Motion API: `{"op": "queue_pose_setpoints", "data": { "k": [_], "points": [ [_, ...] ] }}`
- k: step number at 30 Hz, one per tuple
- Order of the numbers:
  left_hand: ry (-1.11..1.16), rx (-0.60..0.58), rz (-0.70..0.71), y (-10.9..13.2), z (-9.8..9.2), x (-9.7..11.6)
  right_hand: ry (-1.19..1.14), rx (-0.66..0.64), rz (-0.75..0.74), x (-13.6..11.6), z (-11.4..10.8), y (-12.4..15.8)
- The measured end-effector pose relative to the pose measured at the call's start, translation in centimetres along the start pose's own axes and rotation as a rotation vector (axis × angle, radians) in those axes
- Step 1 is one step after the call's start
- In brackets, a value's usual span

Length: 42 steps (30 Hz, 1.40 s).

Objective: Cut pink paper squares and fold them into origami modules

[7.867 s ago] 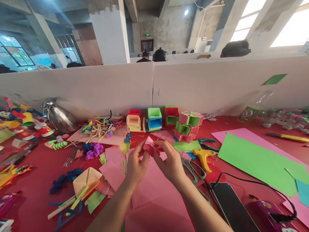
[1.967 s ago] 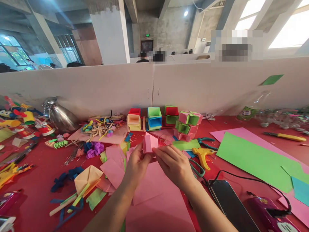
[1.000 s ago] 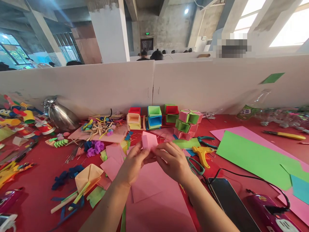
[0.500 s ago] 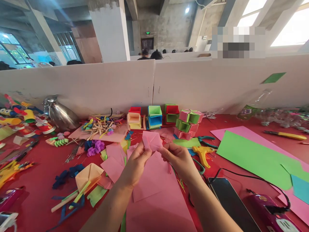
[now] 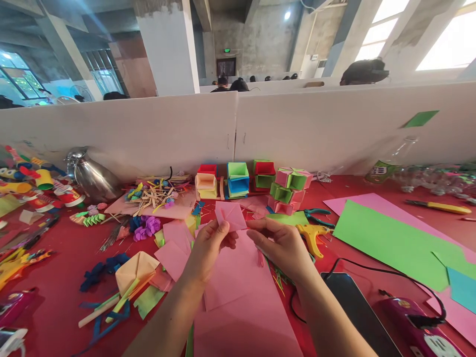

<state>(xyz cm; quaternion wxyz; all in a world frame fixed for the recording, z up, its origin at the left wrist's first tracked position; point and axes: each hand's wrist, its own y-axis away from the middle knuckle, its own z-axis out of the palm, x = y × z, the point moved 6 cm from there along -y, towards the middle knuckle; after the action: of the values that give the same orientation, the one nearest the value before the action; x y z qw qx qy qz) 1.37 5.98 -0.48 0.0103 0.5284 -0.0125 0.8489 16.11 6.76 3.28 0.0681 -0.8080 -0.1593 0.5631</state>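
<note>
My left hand (image 5: 208, 248) pinches a small folded pink paper piece (image 5: 230, 216) and holds it up over the red table (image 5: 55, 287). My right hand (image 5: 284, 245) is beside it, fingers curled and pinched at the piece's right edge. Under both hands lie larger pink paper sheets (image 5: 238, 292). Behind the piece stand several folded paper boxes (image 5: 238, 181) in red, green, blue, yellow and pink.
Green-handled scissors (image 5: 316, 215) and a yellow glue gun (image 5: 312, 235) lie right of my hands. A black phone (image 5: 353, 312) with a cable is at the lower right. Big green (image 5: 394, 245) and pink sheets lie at right. A steel kettle (image 5: 92, 178), sticks and paper scraps fill the left.
The pink piece has been turned and reworked between my fingers, raised a little. My right hand has slid from over the piece to its right edge.
</note>
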Motion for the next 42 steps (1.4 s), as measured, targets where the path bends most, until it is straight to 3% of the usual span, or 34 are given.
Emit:
{"op": "queue_pose_setpoints", "data": {
  "k": [5, 9, 11, 15, 17, 19, 22, 31, 42],
  "points": [
    [0.174, -0.056, -0.105, 0.2, 0.9, -0.7, 0.056, 0.127, -0.217, -1.6, -0.1, 0.3],
    [0.219, -0.121, -0.19, 0.4, 1.6, -1.6, 0.129, 0.105, -0.346, -2.5, 0.2, 0.5],
    [0.11, -0.078, -0.127, 0.4, 1.3, -1.4, 0.127, 0.098, -0.327, -2.5, 0.0, 0.5],
    [-0.384, 0.041, 0.258, 1.0, 0.7, 1.1, 0.108, 0.066, -0.224, -2.2, -0.3, 0.3],
    [-0.635, -0.036, 0.379, 1.3, 1.2, 1.6, 0.093, 0.038, -0.174, -2.0, -0.4, 0.3],
    [-0.755, -0.126, 0.405, 1.3, 1.6, 1.4, 0.06, 0.006, -0.149, -1.8, -0.3, 0.3],
    [-0.761, -0.166, 0.399, 1.2, 1.7, 0.8, -0.017, -0.036, -0.133, -1.5, 0.0, 0.4],
    [-0.696, -0.129, 0.43, 1.7, 2.5, 0.1, -0.304, -0.01, -0.003, -0.6, 0.7, 0.4],
    [-0.707, -0.106, 0.435, 2.0, 2.4, 0.3, -0.341, -0.001, 0.019, -0.9, 0.5, 0.5]
  ]
}}
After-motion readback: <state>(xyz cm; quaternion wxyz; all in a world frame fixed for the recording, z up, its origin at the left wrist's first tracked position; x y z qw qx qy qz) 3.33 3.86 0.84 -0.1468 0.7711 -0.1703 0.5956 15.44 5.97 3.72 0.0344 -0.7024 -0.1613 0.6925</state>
